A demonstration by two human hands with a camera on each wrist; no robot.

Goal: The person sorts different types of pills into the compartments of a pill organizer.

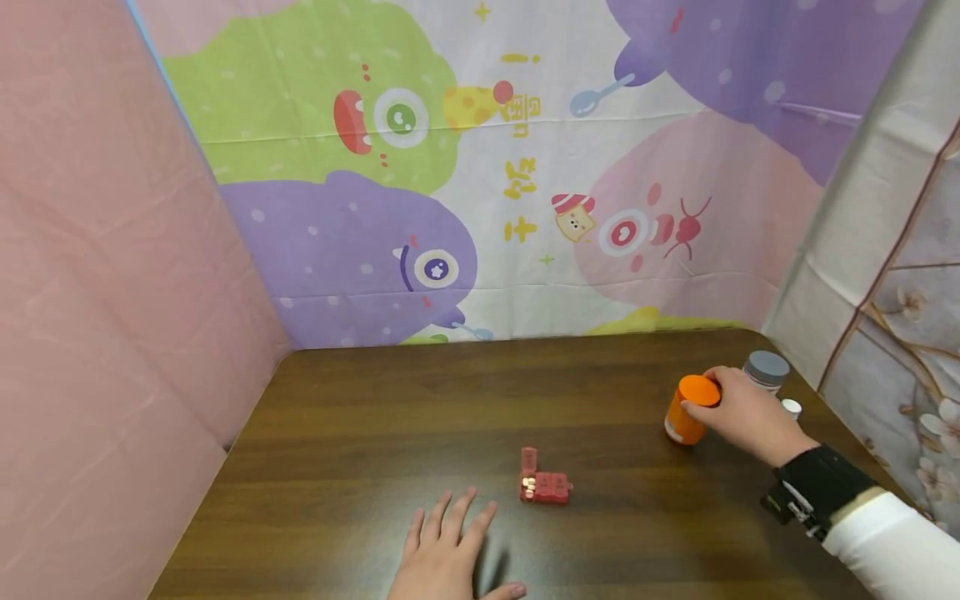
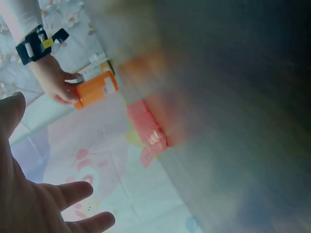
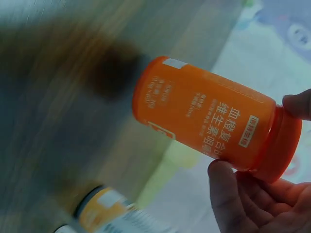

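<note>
My right hand (image 1: 750, 417) grips an orange vitamin bottle (image 1: 686, 421) near its orange lid, at the right of the table. In the right wrist view the bottle (image 3: 204, 114) shows white printed text, with fingers and thumb around its lid end. A small red pill organizer (image 1: 551, 487) lies mid-table, one compartment's lid flipped up and pale pills (image 1: 528, 485) inside it. Left of the organizer and nearer the front, my left hand (image 1: 442, 554) has its fingers spread and holds nothing. In the left wrist view the organizer (image 2: 143, 124) lies beyond that hand's fingertips.
Behind my right hand stands a bottle with a grey lid (image 1: 767, 367), and beside it a smaller white-capped one (image 1: 791, 408). A patterned cloth (image 1: 510, 292) hangs along the table's far edge, with a pink cloth (image 1: 112, 292) at the left and a floral one at the right.
</note>
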